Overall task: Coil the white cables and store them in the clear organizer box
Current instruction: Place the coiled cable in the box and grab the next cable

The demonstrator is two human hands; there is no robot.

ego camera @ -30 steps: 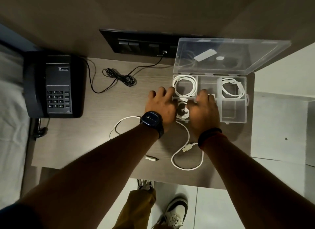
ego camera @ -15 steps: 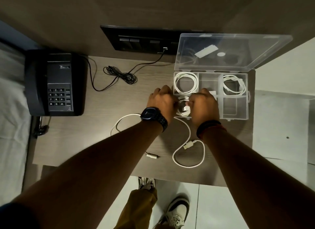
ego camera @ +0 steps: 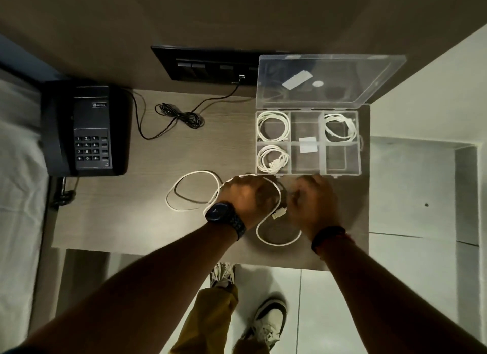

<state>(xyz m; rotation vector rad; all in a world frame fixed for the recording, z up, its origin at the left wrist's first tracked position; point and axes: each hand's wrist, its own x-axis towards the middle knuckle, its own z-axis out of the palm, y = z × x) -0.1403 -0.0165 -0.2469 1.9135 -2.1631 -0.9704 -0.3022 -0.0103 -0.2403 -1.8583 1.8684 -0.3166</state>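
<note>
The clear organizer box [ego camera: 342,172] stands open at the back right of the table, its lid [ego camera: 329,71] upright. Three compartments each hold a coiled white cable: back left [ego camera: 272,125], front left [ego camera: 272,160] and back right [ego camera: 340,127]. One loose white cable [ego camera: 184,208] lies in loops just in front of the box, and its plug [ego camera: 279,214] sits between my hands. My left hand [ego camera: 247,199] is curled with this cable arching around it. My right hand [ego camera: 315,204] is blurred beside the plug, and its grip is unclear.
A black desk phone [ego camera: 87,129] sits at the table's left end. A black cord [ego camera: 181,115] runs from it to the dark switch panel [ego camera: 203,66] on the wall. The table's front edge is close below my wrists, and my feet show on the tiled floor.
Both hands pulled back out of the box toward me, leaving a coiled cable in the front left compartment. They now sit over the loose cable on the table.
</note>
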